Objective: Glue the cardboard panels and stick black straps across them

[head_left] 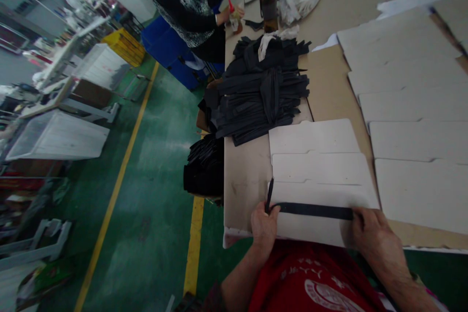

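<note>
The left hand (pixel 263 228) and right hand (pixel 380 240) pinch 1 black strip (pixel 314 210), seemingly light and limp, best held taut at 2 spots well apart.

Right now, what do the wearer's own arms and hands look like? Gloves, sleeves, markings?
Left hand and right hand: both ungloved, no rings visible. Left forearm bare up to a dark sleeve at the frame's bottom. Something patterned edges the right forearm; too blurred to identify. Between the arms: red cloth garment with white lettering and round white emblem.
</note>
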Tool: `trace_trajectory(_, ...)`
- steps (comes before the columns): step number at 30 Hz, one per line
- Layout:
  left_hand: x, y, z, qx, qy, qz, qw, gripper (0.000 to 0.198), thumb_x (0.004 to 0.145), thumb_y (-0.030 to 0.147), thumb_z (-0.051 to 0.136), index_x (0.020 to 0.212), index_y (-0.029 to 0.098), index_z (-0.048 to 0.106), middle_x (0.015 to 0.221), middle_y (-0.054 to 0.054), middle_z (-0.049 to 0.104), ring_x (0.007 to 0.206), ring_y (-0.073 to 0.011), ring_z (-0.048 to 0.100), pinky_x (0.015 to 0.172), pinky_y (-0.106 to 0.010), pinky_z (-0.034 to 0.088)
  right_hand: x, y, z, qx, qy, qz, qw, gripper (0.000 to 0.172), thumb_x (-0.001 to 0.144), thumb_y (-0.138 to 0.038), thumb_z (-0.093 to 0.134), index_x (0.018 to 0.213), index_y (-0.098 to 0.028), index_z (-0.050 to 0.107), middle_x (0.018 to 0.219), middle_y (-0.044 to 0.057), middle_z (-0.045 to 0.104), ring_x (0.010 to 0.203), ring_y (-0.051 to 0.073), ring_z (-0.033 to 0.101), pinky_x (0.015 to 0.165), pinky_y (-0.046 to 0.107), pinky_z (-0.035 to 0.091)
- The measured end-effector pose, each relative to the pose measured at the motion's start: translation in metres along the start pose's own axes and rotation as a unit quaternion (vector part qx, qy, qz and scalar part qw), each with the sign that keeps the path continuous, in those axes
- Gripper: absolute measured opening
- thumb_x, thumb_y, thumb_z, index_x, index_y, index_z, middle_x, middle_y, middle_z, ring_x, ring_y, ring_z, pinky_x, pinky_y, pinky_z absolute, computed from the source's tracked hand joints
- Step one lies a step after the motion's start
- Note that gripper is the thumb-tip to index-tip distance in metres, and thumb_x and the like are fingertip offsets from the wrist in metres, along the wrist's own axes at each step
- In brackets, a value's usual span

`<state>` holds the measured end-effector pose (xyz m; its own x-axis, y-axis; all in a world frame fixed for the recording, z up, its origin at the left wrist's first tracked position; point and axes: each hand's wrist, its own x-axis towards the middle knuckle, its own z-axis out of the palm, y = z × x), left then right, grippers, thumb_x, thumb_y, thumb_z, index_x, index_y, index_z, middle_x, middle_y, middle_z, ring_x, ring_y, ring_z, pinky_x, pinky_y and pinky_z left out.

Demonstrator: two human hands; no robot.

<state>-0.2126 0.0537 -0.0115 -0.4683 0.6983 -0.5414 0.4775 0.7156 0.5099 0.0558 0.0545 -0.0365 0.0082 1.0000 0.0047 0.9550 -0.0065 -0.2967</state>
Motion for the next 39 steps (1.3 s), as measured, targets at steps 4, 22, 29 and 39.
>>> trace_trajectory(4, -0.001, 0.000, 0.002, 0.010, 0.009, 0.026, 1.000, 0.019, 0.083, 0.031, 0.066, 0.094, 0.016, 0.071, 0.097, -0.012, 0.075, 0.094, -0.0244, 0.068, 0.087, -0.031, 0.047, 0.000, -0.001, -0.002, -0.001, -0.015, 0.015, 1.000, 0.022, 0.094, -0.028, 0.040, 0.102, -0.018, 0.057, 0.098, 0.010, 0.062, 0.077, 0.022, 0.062, 0.058, 0.031, 0.048)
trace_trajectory(22, -0.010, 0.018, 0.005, 0.160, 0.020, 0.108, 0.981, 0.016, 0.089, 0.014, 0.053, 0.099, 0.020, 0.064, 0.105, -0.006, 0.062, 0.092, -0.0206, 0.063, 0.083, -0.029, 0.044, 0.004, -0.002, 0.002, 0.026, -0.037, 0.035, 0.998, 0.017, 0.094, -0.026, 0.039, 0.099, -0.019, 0.054, 0.096, 0.009, 0.061, 0.073, 0.022, 0.063, 0.060, 0.034, 0.049)
trace_trajectory(29, -0.002, 0.018, 0.006, 0.144, -0.009, 0.141, 0.979, 0.009, 0.089, 0.022, 0.056, 0.094, 0.019, 0.063, 0.098, -0.006, 0.064, 0.093, -0.0206, 0.063, 0.085, -0.028, 0.043, 0.009, -0.006, -0.004, 0.064, -0.065, 0.063, 0.994, 0.018, 0.094, -0.029, 0.038, 0.098, -0.019, 0.053, 0.097, 0.010, 0.060, 0.077, 0.023, 0.062, 0.070, 0.037, 0.049)
trace_trajectory(39, 0.001, 0.026, 0.009, 0.188, -0.019, 0.092, 0.978, 0.024, 0.082, 0.036, 0.066, 0.099, 0.020, 0.060, 0.105, -0.005, 0.061, 0.093, -0.0204, 0.062, 0.080, -0.027, 0.042, 0.012, -0.003, 0.000, 0.118, -0.078, 0.070, 0.987, 0.016, 0.093, -0.038, 0.045, 0.093, -0.022, 0.047, 0.092, 0.007, 0.055, 0.077, 0.023, 0.059, 0.070, 0.037, 0.048)
